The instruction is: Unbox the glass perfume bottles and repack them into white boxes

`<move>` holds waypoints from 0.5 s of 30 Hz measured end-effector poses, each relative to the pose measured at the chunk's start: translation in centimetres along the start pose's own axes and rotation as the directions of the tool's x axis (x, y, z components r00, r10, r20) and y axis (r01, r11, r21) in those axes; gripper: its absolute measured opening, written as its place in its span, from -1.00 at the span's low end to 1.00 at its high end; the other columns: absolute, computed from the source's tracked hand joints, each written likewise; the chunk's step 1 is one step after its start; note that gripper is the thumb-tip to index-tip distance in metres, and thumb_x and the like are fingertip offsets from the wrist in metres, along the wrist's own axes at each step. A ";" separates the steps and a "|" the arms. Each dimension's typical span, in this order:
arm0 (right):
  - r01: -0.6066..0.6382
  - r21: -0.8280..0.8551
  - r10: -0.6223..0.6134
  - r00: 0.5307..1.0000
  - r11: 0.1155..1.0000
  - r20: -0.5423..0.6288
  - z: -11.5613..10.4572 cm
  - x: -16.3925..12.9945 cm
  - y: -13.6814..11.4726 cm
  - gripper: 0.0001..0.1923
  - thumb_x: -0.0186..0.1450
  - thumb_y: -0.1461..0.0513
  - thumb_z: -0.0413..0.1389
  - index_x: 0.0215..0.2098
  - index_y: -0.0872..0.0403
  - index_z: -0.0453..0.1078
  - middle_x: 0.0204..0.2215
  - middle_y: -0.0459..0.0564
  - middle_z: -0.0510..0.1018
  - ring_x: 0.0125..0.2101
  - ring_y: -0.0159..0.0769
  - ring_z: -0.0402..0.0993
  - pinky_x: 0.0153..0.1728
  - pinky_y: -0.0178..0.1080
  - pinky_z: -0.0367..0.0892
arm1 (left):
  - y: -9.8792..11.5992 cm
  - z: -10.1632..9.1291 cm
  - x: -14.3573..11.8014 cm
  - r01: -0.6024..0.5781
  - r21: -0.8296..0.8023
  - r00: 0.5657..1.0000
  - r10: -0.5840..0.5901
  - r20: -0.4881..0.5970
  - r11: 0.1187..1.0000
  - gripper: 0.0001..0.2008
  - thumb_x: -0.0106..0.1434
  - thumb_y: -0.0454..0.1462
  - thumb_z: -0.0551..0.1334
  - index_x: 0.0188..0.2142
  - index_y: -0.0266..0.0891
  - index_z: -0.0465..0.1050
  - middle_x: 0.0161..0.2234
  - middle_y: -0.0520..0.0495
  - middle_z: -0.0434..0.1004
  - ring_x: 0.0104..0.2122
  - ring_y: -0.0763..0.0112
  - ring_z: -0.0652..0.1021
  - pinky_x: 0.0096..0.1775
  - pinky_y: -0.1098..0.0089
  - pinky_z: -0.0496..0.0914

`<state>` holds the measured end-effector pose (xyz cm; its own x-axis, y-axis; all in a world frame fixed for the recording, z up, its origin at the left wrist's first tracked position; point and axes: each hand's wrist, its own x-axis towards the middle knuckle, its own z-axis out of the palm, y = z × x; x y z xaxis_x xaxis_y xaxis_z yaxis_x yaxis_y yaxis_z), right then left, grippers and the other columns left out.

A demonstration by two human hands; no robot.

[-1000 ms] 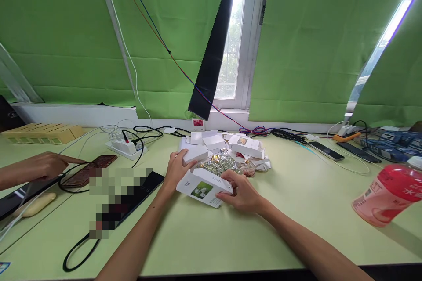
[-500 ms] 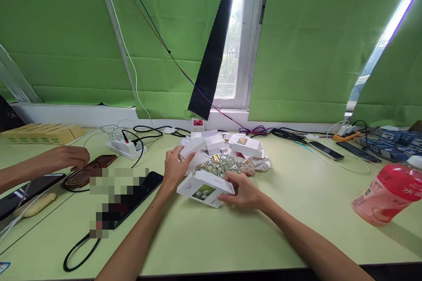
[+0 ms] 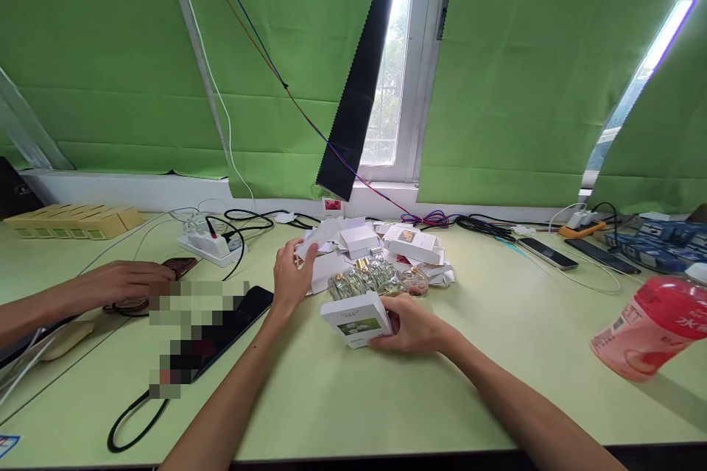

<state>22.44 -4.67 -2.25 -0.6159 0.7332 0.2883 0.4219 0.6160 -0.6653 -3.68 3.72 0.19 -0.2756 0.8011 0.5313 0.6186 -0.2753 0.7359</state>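
Observation:
My right hand (image 3: 413, 324) grips a small white carton with a flower picture (image 3: 357, 319), resting on the pale green table (image 3: 497, 353). My left hand (image 3: 290, 276) is raised a little above the table and pinches a white folded card insert (image 3: 319, 235). Just behind both hands lies a row of small glass perfume bottles with gold caps (image 3: 367, 276), and behind them a heap of white cartons (image 3: 412, 244).
Another person's hand (image 3: 118, 283) rests on a dark phone at the left. A black tablet (image 3: 235, 320) and black cable (image 3: 132, 423) lie left of my arm. A power strip (image 3: 207, 244), phones (image 3: 546, 252) and a pink bottle (image 3: 646, 327) stand around.
My left hand lifted the white insert up off the pile. My right hand turned the flower carton and pulled it closer. The other person's hand moved right over the phone.

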 end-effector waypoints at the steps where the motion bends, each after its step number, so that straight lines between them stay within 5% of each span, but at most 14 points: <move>1: 0.000 -0.026 0.000 1.000 1.000 -0.004 0.0 0.0 0.0 -0.65 0.16 0.19 0.30 -0.08 0.03 0.47 -0.27 -0.11 0.62 -0.44 -0.38 0.41 -0.45 -0.37 0.22 | 0.0 0.0 0.0 -0.002 -0.012 1.000 0.002 -0.010 1.000 -0.43 0.26 0.18 0.10 -0.02 -0.19 0.45 -0.09 -0.25 0.49 -0.08 0.08 0.52 -0.02 0.14 0.41; 15: -0.139 -0.340 0.118 0.990 0.930 -0.080 -0.1 0.1 -0.1 -0.69 0.15 0.01 0.31 -0.27 0.04 0.50 -0.49 -0.14 0.59 -0.58 -0.43 0.29 -0.53 -0.33 0.03 | 0.5 -0.3 -0.2 0.207 -0.340 0.978 -0.194 0.072 0.917 -0.31 0.26 0.27 0.05 0.02 -0.26 0.43 -0.44 -0.05 0.58 -0.46 0.22 0.65 -0.22 0.22 0.53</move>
<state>22.44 -4.60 -2.07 -0.5067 0.8215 0.2614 0.7039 0.5693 -0.4248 -3.55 3.28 0.56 -0.3365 0.8753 0.3472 0.2603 -0.2679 0.9276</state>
